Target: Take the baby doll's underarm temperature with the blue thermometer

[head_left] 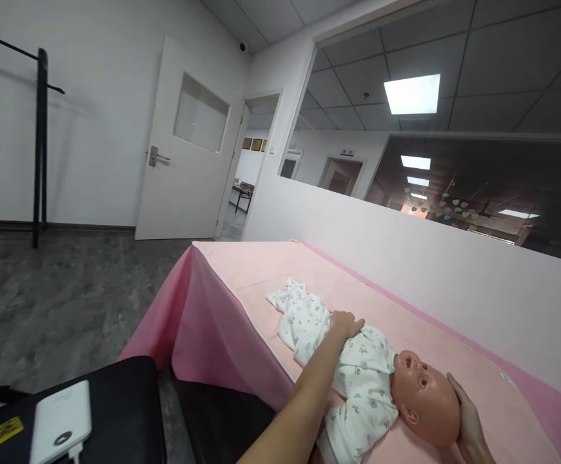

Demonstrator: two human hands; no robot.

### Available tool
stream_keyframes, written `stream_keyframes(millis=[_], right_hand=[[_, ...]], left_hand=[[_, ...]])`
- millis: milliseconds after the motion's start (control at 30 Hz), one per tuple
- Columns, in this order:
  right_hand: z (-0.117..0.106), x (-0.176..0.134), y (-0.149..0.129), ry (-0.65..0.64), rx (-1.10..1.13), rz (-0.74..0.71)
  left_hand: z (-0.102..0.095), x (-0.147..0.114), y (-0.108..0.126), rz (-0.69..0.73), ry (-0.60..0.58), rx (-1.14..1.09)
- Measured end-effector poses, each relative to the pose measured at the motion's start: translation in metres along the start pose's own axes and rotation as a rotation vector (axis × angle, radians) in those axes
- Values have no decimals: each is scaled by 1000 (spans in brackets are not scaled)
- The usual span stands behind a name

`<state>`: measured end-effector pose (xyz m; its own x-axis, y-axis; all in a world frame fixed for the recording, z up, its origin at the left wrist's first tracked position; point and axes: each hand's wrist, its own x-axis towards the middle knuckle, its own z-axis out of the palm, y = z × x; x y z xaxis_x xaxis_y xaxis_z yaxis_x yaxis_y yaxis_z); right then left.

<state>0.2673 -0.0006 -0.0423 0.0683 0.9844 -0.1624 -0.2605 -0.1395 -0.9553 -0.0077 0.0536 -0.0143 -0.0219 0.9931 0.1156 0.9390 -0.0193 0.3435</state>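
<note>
A baby doll point(425, 393) lies on its back on the pink-covered table, its head toward the lower right. It wears a white outfit point(365, 361) with small green and grey prints, and the leg end points toward the table's far left. My left hand point(347, 324) is wrapped over the doll's waist, its thumb spread on the cloth and some fingertips hidden. Against the crown of the head, my right hand point(469, 422) is cupped with its fingers stretched along the top; part of that palm is behind the head.
The pink table cover point(242, 264) hangs over the near left edge. Black padded seats point(120, 399) stand beside it, one bearing a white power bank point(62, 422) with a cable. A windowed wall point(358, 232) borders the table's far side. An open white door point(188, 148) stands behind.
</note>
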Motion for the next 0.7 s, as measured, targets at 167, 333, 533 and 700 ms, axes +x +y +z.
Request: stream_keyframes(millis=[167,333,533,700], right_hand=[[-2,2,2,0,-41,-30],[-1,2,2,17,-24,-36],[2,-3,-1,25,28,-2],[1,-1,0,31,25,-9]], left_hand=[[0,0,0,-3,2,-5],[0,-2,0,-5,7,-11],[1,-1,0,-6,12,-19],[1,-1,0,-5,10,-20]])
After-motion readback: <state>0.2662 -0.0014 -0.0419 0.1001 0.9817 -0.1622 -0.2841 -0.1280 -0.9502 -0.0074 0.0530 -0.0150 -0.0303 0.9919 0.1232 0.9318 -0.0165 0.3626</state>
